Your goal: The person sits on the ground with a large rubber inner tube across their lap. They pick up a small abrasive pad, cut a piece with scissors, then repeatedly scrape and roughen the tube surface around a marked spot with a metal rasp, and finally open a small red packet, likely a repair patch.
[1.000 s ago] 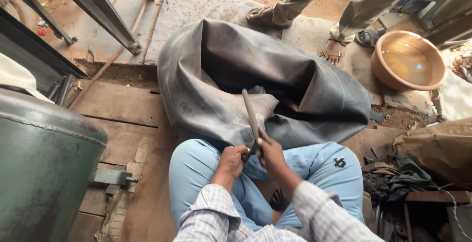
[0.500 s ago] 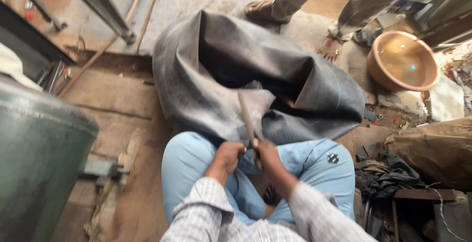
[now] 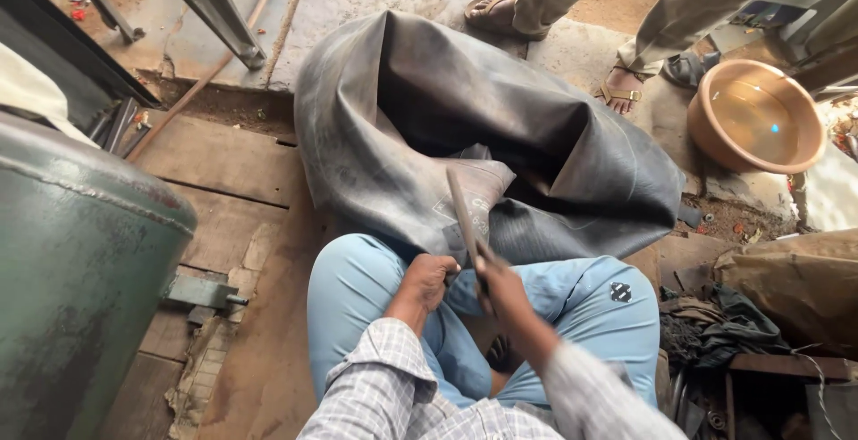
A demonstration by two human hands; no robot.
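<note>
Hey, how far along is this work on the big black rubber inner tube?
Done: the large black rubber inner tube lies deflated and folded across the lap. In hand: the right hand holds a long flat metal file against a pale scuffed spot; the left hand grips the tube's edge. Left: no patch is visible there yet.

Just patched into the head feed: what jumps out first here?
A big, limp black rubber inner tube fills the middle, slumped over the seated person's knees. The right hand holds a flat metal file against it, the left hand gripping the rubber beside it. A green metal tank looms at left, and a copper-coloured basin of water sits at upper right.
</note>
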